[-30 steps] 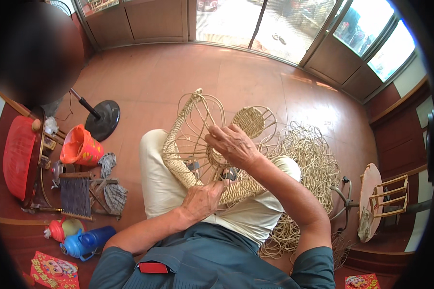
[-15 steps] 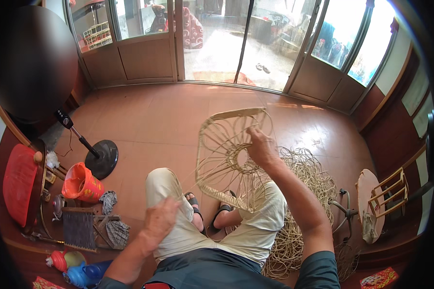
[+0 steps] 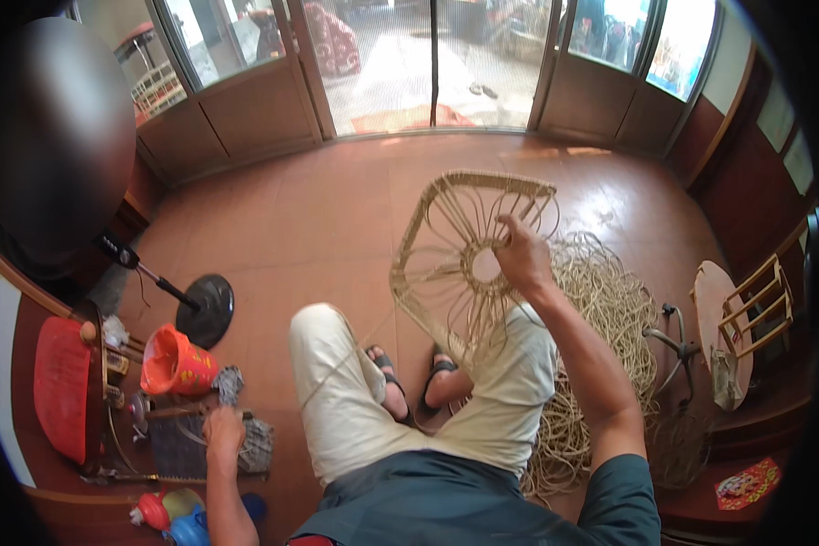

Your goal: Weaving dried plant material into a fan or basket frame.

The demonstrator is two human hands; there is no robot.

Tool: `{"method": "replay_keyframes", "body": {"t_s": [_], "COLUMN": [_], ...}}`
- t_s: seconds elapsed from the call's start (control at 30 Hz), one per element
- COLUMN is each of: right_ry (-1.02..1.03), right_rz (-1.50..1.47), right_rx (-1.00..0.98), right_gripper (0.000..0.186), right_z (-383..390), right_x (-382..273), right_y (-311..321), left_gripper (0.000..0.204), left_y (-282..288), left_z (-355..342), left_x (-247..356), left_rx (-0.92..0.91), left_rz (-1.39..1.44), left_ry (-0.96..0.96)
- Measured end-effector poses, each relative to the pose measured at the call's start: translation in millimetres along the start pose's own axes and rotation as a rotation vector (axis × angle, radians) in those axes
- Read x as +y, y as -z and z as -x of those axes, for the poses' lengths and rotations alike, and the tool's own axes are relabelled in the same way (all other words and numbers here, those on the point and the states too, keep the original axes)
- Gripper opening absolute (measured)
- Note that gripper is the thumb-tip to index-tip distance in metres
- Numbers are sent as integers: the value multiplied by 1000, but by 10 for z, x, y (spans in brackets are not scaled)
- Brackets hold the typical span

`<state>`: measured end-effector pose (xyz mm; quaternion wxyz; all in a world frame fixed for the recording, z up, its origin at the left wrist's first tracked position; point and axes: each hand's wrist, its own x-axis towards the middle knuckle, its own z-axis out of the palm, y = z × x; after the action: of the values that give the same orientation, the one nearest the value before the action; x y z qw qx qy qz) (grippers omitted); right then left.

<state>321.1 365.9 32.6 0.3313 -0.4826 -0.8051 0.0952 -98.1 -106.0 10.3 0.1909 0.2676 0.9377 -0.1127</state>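
Observation:
An open woven panel (image 3: 467,262) with a thick angular rim, radiating ribs and a round hole in a braided ring is held tilted above my knees. My right hand (image 3: 526,262) is closed on the ribs beside the ring. From the panel a thin cord strand (image 3: 337,369) runs down across my left thigh, toward my left hand (image 3: 225,430). That hand is out to the left above a low stool with a dark seat (image 3: 177,448). Its fingers are closed, seemingly on the strand; the grip itself shows poorly.
A big pile of loose cord (image 3: 601,318) lies beside my right leg. At left are an orange-red bucket (image 3: 180,362), a fan's round base (image 3: 206,309), a red-topped seat (image 3: 61,389) and bottles (image 3: 187,528). A round stool (image 3: 723,314) stands at right.
My left hand has moved from over my left thigh, out left and down to the low stool. The panel and right hand sit a little farther right and higher in view.

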Motion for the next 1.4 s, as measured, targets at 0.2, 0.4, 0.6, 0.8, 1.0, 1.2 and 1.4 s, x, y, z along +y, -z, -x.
{"method": "replay_keyframes", "body": {"t_s": [0.2, 0.4, 0.6, 0.8, 1.0, 1.2, 1.4], "right_ry": [-79, -109, -311, -475, -517, -656, -980], "right_rz": [-80, -343, -771, -957, -1047, -1428, -1564], "right_rx": [8, 55, 70, 29, 1, -176, -270], "right_gripper": [55, 51, 51, 50, 56, 49, 61], "right_z": [24, 50, 400, 1063, 1312, 1604, 2127], "right_x": [-344, -784, -999, -1099, -1299, -1608, -1499], "right_y": [273, 319, 177, -274, -215, -393, -536], "left_gripper": [52, 81, 82, 64, 53, 56, 48], "left_y": [314, 574, 605, 713, 770, 1244, 858], "left_z": [301, 593, 484, 115, -76, -76, -86], "left_x": [1492, 2355, 2537, 2515, 2428, 2381, 2643], "left_rx": [400, 97, 184, 499, 522, 611, 706], "left_rz": [678, 959, 1193, 877, 677, 574, 325], "left_ry": [-692, -827, -845, -756, -696, -772, -1064]}}
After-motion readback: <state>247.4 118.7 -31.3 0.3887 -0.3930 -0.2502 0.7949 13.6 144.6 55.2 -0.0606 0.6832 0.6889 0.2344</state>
